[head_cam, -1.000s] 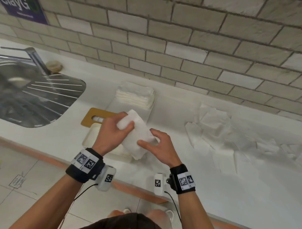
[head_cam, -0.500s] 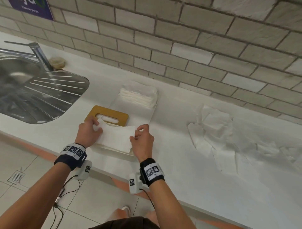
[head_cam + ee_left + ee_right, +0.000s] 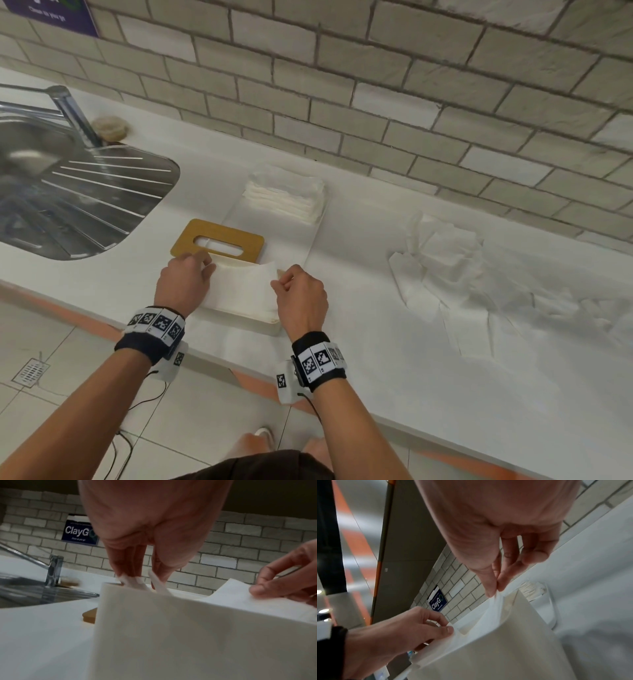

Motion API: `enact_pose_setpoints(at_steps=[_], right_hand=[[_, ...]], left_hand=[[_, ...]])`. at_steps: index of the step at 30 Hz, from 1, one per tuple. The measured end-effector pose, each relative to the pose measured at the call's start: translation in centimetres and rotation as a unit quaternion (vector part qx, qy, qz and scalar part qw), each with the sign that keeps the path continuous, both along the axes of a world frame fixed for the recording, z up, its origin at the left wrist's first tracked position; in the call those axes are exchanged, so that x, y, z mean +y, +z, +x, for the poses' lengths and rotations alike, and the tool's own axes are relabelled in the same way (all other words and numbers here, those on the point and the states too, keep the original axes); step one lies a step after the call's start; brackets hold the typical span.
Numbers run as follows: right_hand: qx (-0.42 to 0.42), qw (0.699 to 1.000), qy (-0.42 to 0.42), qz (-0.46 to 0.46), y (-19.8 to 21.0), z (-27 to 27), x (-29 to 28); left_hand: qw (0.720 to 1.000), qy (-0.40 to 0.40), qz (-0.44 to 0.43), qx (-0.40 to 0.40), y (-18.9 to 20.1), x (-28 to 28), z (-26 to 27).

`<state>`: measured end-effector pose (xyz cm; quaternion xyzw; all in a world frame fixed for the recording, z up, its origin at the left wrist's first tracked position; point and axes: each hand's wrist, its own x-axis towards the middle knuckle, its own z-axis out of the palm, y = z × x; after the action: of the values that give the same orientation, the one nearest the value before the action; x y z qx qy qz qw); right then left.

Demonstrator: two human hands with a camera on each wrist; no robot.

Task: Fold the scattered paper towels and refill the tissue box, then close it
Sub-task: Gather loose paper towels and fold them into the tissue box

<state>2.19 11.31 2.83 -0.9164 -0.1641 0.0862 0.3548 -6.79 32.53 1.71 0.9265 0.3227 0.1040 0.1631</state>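
Folded towel (image 3: 245, 287) lies over the open tissue box (image 3: 263, 325) at the bench's front edge. Left hand (image 3: 183, 284) pinches its left end, fingers curled. Right hand (image 3: 301, 298) pinches the right far corner between thumb and forefinger. Wooden lid (image 3: 219, 241) lies flat just behind the box, toward the sink (image 3: 68, 192). Folded stack (image 3: 286, 197) near the wall. Scattered towels (image 3: 455, 274) toward the bench's right end.

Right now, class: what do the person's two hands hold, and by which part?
Both hold one folded paper towel over the tissue box: left hand pinches its left end, right hand its right corner.
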Motion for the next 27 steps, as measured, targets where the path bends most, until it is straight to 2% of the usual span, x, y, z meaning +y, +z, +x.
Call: enact_pose_setpoints(at_steps=[3,5,9,12,14,16,17,19,21,23,25,27], right_hand=[[0.031,0.999,-0.008,0.02,0.0,-0.1,-0.2],[0.021,1.0,0.008,0.002,0.0,-0.4,0.0],[-0.089,0.991,0.064,-0.073,-0.6,-0.7,0.3],[-0.189,0.965,0.168,-0.066,-0.5,-1.1,0.7],[-0.224,0.934,0.246,-0.126,-1.2,-2.1,1.0],[-0.197,0.915,0.289,-0.2,-1.6,-2.8,0.9],[-0.181,0.912,0.301,-0.214,-1.7,-2.9,0.5],[-0.163,0.921,0.31,-0.171,-1.5,-2.3,-0.8],[-0.146,0.949,0.269,-0.072,-0.6,-1.4,-3.1],[-0.139,0.973,0.186,0.002,-0.3,0.4,-7.1],[-0.132,0.986,0.103,0.022,-0.8,2.7,-12.5],[-0.101,0.995,0.018,0.015,-2.0,5.8,-18.6]], left_hand=[[0.998,-0.017,0.057,0.009,0.2,0.6,0.1],[0.994,-0.039,0.092,0.031,-0.2,1.2,0.3],[0.994,-0.058,0.085,0.029,0.0,0.7,0.3],[0.993,-0.114,0.04,0.016,0.1,-0.6,0.7],[0.984,-0.15,0.003,0.098,-1.0,-1.5,0.9],[0.965,-0.15,-0.015,0.215,-1.8,-2.0,1.4],[0.957,-0.141,-0.018,0.252,-1.9,-2.3,1.8],[0.95,-0.118,-0.032,0.289,-1.2,-2.9,2.6],[0.961,-0.098,-0.04,0.254,-0.1,-3.9,3.2],[0.99,-0.081,-0.014,0.119,1.3,-6.0,3.7],[0.994,-0.109,0.002,-0.014,2.7,-9.6,4.4],[0.984,-0.163,-0.019,-0.07,3.9,-14.0,5.9]])
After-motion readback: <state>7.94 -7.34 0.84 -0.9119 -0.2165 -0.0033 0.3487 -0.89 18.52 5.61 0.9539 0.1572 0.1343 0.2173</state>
